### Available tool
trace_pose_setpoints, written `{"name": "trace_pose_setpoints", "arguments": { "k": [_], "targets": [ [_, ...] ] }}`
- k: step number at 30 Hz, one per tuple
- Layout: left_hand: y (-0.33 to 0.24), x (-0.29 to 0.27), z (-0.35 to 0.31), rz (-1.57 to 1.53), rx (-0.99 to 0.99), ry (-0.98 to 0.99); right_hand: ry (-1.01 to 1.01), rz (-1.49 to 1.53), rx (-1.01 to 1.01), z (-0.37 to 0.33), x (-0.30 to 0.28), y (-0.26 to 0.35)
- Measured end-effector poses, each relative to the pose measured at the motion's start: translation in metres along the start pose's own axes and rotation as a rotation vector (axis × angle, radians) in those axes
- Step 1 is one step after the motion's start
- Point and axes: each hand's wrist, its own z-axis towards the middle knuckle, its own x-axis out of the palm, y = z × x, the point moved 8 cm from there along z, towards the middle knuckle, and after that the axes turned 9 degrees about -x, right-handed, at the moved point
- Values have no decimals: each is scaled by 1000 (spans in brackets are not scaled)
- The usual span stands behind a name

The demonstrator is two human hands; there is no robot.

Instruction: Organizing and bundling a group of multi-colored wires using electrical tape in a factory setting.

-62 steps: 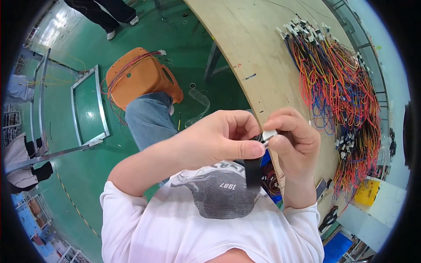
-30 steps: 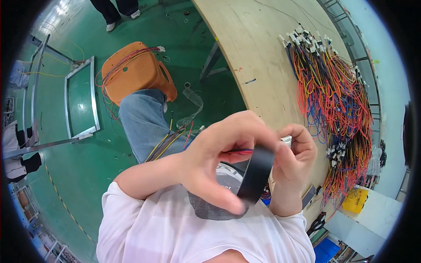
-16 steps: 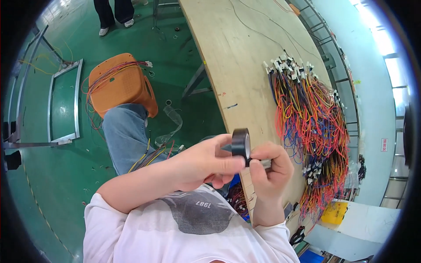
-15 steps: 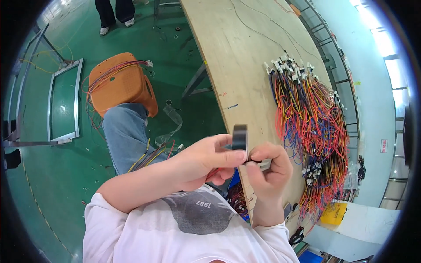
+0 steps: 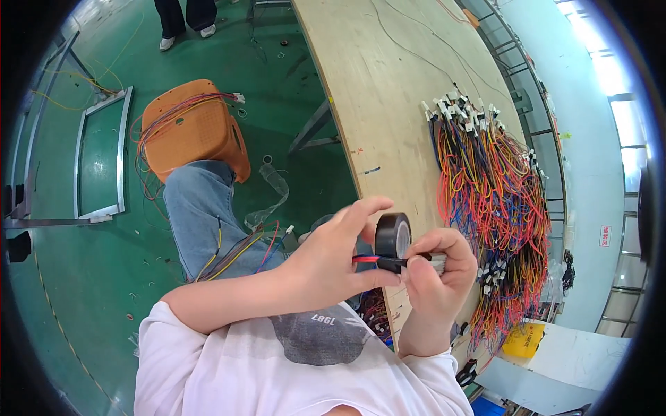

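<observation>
My right hand pinches a wire harness near its end, where a white connector sticks out between thumb and fingers. Black tape is wrapped round the wires just left of that pinch. A roll of black electrical tape stands on edge right above the wrapped part. Reaching in from the left, my left hand curls around the roll and the wires, its index finger raised and its thumb below the harness. Its other fingers are partly hidden behind the roll. Loose wires trail across my leg.
A large heap of colored wire harnesses with white connectors lies on the wooden table. An orange stool carries more wires at left. Scissors and a yellow label are at lower right. Another person's legs stand far left.
The tape roll has turned to show its side and sits slightly lower and to the right. My left index finger has lifted, and the wires with the taped part now show between my hands.
</observation>
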Motion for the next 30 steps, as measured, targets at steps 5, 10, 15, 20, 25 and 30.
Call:
{"name": "trace_pose_setpoints", "arguments": {
  "k": [5, 10, 15, 20, 25, 30],
  "targets": [
    [23, 34, -4, -1054, -509, 500, 31, -87, -76, -4, -1, -3],
    [27, 15, -8, -1282, -470, 251, -61, 49, -77, -13, -12, 0],
    [-13, 3, -12, -680, 400, 588, -173, 292, 198, -1, -12, -8],
    [-9, -14, 5, 11, 10, -65, 7, 83, 47, 19, 5, -1],
    [4, 14, 3, -872, -298, 317, 101, -160, -126, 19, 2, 2],
    [34, 7, 5, -1214, -394, 228, 173, 170, -42, 5, 10, -9]
  ]
}}
